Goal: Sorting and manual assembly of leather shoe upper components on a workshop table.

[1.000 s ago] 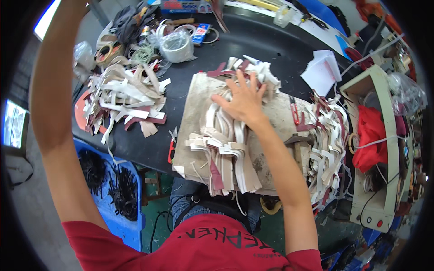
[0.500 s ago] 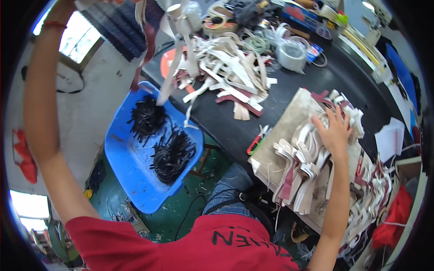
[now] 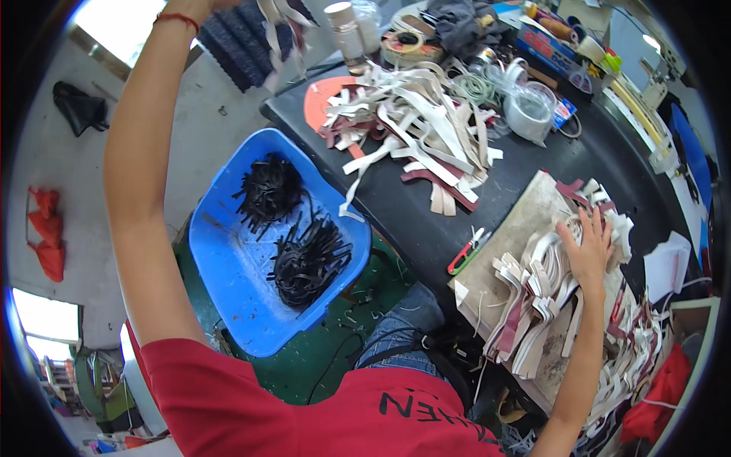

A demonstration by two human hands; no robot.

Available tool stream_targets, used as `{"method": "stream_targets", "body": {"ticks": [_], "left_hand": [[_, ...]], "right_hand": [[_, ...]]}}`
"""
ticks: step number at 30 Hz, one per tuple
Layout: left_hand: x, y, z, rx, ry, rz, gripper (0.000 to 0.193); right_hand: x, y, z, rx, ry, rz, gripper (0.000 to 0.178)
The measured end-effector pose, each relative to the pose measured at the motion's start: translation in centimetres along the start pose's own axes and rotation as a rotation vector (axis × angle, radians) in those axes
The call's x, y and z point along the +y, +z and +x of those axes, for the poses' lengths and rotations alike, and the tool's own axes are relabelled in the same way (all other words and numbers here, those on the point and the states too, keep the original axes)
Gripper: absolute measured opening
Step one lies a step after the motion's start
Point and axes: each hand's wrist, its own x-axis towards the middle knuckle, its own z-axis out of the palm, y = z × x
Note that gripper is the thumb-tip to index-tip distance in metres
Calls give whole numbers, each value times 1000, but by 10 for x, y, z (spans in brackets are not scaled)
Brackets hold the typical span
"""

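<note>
- The black table (image 3: 422,236) is extending beneath and to the left of the right hand, curving away beyond it.
- The blue tub (image 3: 237,283) is sitting well to the left of the right hand, lower than the tabletop.
- The worn board (image 3: 502,228) is lying on the table under the right hand, its bare corner showing to the left.
- The loose heap (image 3: 438,126) of white, beige and maroon strips is spreading over the table, left of and farther out than the right hand.
- The strip bundle (image 3: 533,297) is resting on the board, its far part under the right hand, its nearer ends fanning out toward the person.
- The side heap (image 3: 628,373) of similar strips is lying nearer the person than the right hand, slightly to its right.
- Two black bundles (image 3: 311,260) are lying in the tub, well left of the right hand.
- The right hand (image 3: 588,247) is resting palm down on the strip bundle, fingers spread.
- The left hand (image 3: 204,5) is reaching up to the upper edge, mostly cut off; cannot tell whether it is gripping anything.
- Some pale and maroon strips (image 3: 278,38) are hanging just right of the left hand; their upper ends are running out of view.
- The white paper (image 3: 667,265) is lying right of the right hand.
- The red-handled snips (image 3: 462,260) are lying left of the right hand, beside the board.
</note>
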Motion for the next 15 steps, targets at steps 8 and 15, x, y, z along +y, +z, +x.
{"method": "stream_targets", "body": {"ticks": [8, 15], "left_hand": [[-164, 160, 29, 52, 286, -670, 35], [-384, 267, -44, -67, -29, -889, 20]], "right_hand": [[12, 16, 13, 163, -73, 37, 73], [49, -44, -37, 476, -63, 591, 40]]}}
